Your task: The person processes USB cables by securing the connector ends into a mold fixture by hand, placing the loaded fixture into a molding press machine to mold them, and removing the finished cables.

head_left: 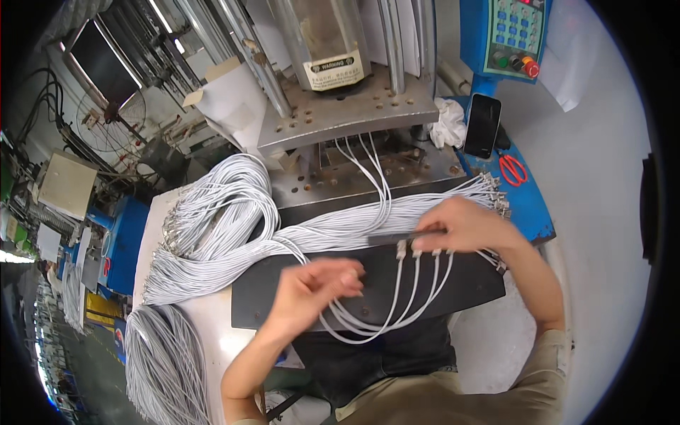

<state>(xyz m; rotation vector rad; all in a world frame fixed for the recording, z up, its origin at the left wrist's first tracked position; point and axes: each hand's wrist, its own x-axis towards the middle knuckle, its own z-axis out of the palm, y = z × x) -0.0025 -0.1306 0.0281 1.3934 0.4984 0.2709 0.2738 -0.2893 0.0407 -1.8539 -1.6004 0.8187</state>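
My right hand (464, 225) is closed at a narrow dark bar (393, 239), its fingertips at the bar's right part. Small metal-ended connectors (401, 249) sit in a row along that bar, some partly covered by my fingers. White cables (409, 301) hang from them and loop leftward, passing beneath my left hand (315, 290). That hand hovers over the black padded board (474, 282), thumb and fingers curled together; what they hold, if anything, is hidden. Behind both hands lies a long bundle of white cables (333, 230), with metal connectors at its right end.
A press with a steel plate (347, 117) stands ahead, several cables running under it. More cable bundles lie left (237, 191) and lower left (166, 361). On the blue surface at right are a phone (483, 126) and red-handled scissors (513, 170), below a control panel (517, 35).
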